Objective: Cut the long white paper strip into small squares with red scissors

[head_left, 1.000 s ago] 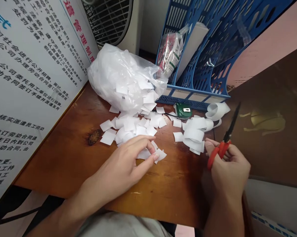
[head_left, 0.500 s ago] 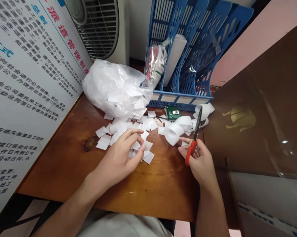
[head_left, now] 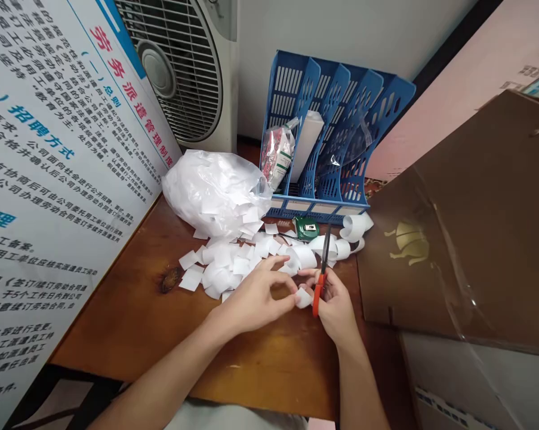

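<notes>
My left hand (head_left: 261,294) pinches a small white piece of paper (head_left: 303,297) between thumb and forefinger. Just to its right, my right hand (head_left: 338,307) holds scissors (head_left: 317,292) with red handles, the dark blades pointing away from me. The fingertips of both hands nearly meet around the paper. Beyond them a curled white paper strip (head_left: 302,257) runs right toward a looser coil (head_left: 356,227). A heap of cut paper squares (head_left: 224,263) spreads to the left of my left hand, in front of a clear plastic bag (head_left: 211,185) that holds more white pieces.
Behind the strip lies a green tape measure (head_left: 305,228). A blue file rack (head_left: 320,206) stands at the back, with a fan (head_left: 228,101) to its left. A printed board (head_left: 94,179) bounds the wooden table (head_left: 162,334) on the left, a brown box (head_left: 466,263) on the right.
My left hand has left the paper heap and moved right to my right hand; a piece of paper is now in its pinch. The head view has tilted up. The scissors stay in my right hand.
</notes>
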`<state>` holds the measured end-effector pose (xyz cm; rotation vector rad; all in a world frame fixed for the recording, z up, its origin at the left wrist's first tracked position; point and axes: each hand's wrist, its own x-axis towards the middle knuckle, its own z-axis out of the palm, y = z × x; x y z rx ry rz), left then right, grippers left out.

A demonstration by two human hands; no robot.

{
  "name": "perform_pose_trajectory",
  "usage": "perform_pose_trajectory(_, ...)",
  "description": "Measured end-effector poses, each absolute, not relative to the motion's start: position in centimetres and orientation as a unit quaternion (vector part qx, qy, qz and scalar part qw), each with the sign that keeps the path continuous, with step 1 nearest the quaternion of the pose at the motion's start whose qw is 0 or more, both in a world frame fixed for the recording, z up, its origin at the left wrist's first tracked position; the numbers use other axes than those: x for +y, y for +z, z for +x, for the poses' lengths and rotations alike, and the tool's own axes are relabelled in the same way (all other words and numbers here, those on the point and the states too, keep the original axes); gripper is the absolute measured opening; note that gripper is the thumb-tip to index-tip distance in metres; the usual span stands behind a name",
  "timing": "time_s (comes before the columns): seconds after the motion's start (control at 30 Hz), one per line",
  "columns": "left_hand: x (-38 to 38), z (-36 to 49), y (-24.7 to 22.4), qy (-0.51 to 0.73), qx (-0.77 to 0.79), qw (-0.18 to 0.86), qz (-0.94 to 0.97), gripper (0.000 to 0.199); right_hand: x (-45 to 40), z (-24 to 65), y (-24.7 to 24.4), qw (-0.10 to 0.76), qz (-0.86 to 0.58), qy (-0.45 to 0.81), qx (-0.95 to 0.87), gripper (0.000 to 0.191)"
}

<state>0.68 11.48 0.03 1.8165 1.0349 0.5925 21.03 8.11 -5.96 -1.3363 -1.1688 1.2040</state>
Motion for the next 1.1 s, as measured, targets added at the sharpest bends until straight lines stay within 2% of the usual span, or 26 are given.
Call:
perform_pose_trajectory(0.23,13.6,1.0,0.5,0.234,0.448,0.504,0.700,0.024,7.6,21.1,-6.1,0.507,-0.548,0.497,-0.442,0.025)
perform_pose_trajectory(0.37,12.8,0.4,0.7,0.281,0.383,0.669,0.571,0.027,7.2,20.6,-4.2,0.531,-0.504,0.523,-0.436,0.029)
perform_pose_trajectory(0.47,12.0,-0.2,0.4,0.287,0.334,0.749,0.495,0.028,7.1,20.7,-2.3,0.507,-0.470,0.564,-0.451,0.028)
perform_pose_trajectory(0.6,11.2,-2.4,0.7,0.294,0.323,0.716,0.544,0.023,7.0,21.4,0.1,0.425,-0.452,0.615,-0.487,0.027)
perform_pose_trajectory(0.73,10.6,-5.0,2.0,0.254,0.316,0.640,0.652,0.016,7.2,21.4,1.5,0.304,-0.475,0.602,-0.566,0.017)
perform_pose_trajectory(0.83,10.7,-6.2,2.7,0.218,0.277,0.640,0.683,0.014,7.7,21.0,1.6,0.233,-0.483,0.585,-0.608,0.012)
perform_pose_trajectory(0.9,11.1,-6.6,2.7,0.234,0.243,0.665,0.666,0.015,8.0,20.9,1.3,0.232,-0.495,0.575,-0.609,0.013)
perform_pose_trajectory(1.0,11.7,-6.9,2.4,0.262,0.237,0.678,0.644,0.016,8.0,21.3,0.7,0.279,-0.506,0.579,-0.575,0.020)
perform_pose_trajectory(1.1,12.2,-6.2,2.0,0.200,0.255,0.678,0.659,0.013,7.6,21.6,0.6,0.274,-0.495,0.604,-0.561,0.020)
